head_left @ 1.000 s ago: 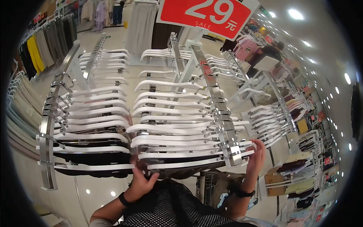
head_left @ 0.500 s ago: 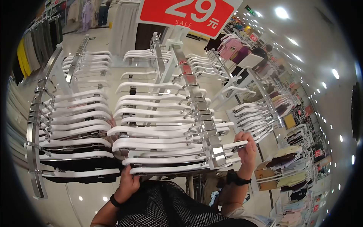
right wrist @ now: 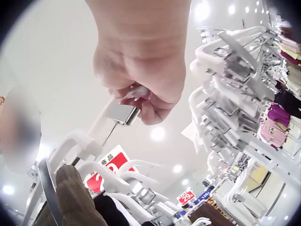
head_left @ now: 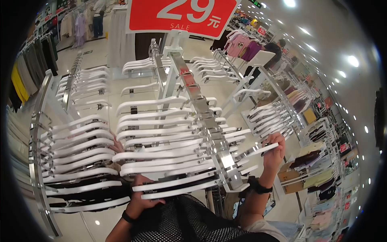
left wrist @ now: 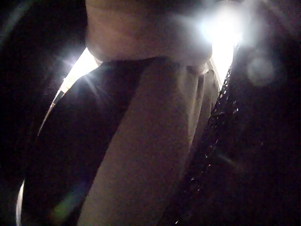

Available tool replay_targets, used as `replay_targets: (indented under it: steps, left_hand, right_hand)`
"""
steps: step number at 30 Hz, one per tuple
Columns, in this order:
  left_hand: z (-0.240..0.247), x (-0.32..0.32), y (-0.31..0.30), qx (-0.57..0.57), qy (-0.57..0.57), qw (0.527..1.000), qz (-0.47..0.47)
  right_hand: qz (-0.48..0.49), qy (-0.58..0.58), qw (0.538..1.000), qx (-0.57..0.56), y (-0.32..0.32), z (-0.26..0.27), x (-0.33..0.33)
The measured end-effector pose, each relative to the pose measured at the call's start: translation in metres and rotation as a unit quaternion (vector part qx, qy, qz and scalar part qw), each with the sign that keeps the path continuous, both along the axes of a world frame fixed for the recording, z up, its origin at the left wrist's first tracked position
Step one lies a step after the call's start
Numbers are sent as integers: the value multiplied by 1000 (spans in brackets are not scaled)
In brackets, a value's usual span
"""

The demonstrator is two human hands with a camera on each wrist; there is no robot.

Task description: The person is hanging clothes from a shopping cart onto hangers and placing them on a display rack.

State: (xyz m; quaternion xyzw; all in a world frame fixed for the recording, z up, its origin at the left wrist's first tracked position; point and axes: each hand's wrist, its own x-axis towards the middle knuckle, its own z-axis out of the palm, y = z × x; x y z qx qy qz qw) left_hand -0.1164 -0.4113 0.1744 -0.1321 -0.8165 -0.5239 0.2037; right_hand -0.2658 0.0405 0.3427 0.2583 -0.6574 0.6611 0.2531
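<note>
My right hand [head_left: 275, 150] pinches the right end of a white hanger [head_left: 258, 151] beyond the rail's near end, tilting that end up. In the right wrist view its fingers [right wrist: 153, 110] curl beside a metal clip [right wrist: 123, 113] on the hanger. My left hand [head_left: 139, 199] is at the left ends of the nearest hangers [head_left: 181, 188], its thumb in front and fingers behind them. Whether it grips them I cannot tell. Dark clothes hang under these hangers. In the left wrist view, greyish-brown cloth [left wrist: 141, 141] hangs just below the left hand [left wrist: 146, 33].
Two chrome rails, left [head_left: 38, 161] and right [head_left: 201, 117], carry rows of white clip hangers. A red sale sign [head_left: 181, 16] stands above the right rail. More racks [head_left: 274, 117] line the right side. A person [head_left: 274, 52] stands among far racks.
The right hand has moved right and up, swinging the hanger end outward from the rail. The left hand has moved with its fingers behind the front hangers. The head view has turned right.
</note>
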Motion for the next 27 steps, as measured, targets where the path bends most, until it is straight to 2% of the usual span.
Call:
replay_targets:
  steps: [2,3,5,7,8,9,10,11,13,14,15,17,18,19,20,21,22,23,25,26,27]
  left_hand:
    - [-9,-9,4,11,-27,1000,-7]
    - [-28,-9,8,74,-116,990,7]
    - [-77,-7,-2,-29,-201,979,-12]
    - [-148,-6,1,-60,-6,997,38]
    - [-141,-9,-6,-41,-172,980,-86]
    - [-135,-10,-9,-47,-173,980,-91]
    - [-129,-9,-9,84,-207,965,-135]
    - [-109,-10,-7,214,-240,931,-174]
    - [-140,-5,-7,104,-200,968,-114]
    - [-53,-20,3,-7,-147,980,-137]
    - [-58,-16,8,-13,-143,980,-135]
    - [-70,-12,14,4,-159,986,-51]
    - [-64,-13,20,-172,-73,982,31]
    - [-107,-10,18,-300,22,950,81]
    - [-103,-10,20,-195,-83,975,72]
    - [-97,-7,25,-85,-188,976,62]
    - [-89,-2,29,-146,-111,976,113]
    - [-50,1,32,-228,-67,967,94]
    - [-36,5,35,-172,-34,981,85]
    - [-27,10,34,-192,-107,973,71]
    - [-27,13,38,-201,-105,971,71]
  right_hand:
    - [-19,-15,1000,13,15,-23,0]
    - [-39,-33,998,25,22,-31,2]
    - [-60,-63,996,30,25,-42,14]
    - [-85,-65,994,33,19,-46,21]
    - [-95,-52,994,32,15,-49,25]
    - [-101,-54,993,28,17,-54,28]
    - [-103,-59,992,41,24,-59,31]
    - [-104,-66,991,54,28,-63,35]
    - [-89,-66,993,36,32,-74,39]
    - [-63,-105,992,26,24,-71,44]
    - [-39,-149,988,14,18,-73,52]
    - [8,-198,980,24,30,-101,55]
    - [17,-233,972,-17,31,-112,59]
    - [27,-269,961,-56,34,-122,63]
    - [-16,-213,977,-11,48,-152,58]
    - [-3,-248,968,-33,53,-155,64]
    - [3,-247,967,-56,58,-161,68]
    - [9,-244,966,-80,63,-169,70]
    - [7,-243,966,-82,69,-175,81]
    - [18,-243,966,-86,67,-180,88]
    - [30,-244,965,-91,64,-186,95]
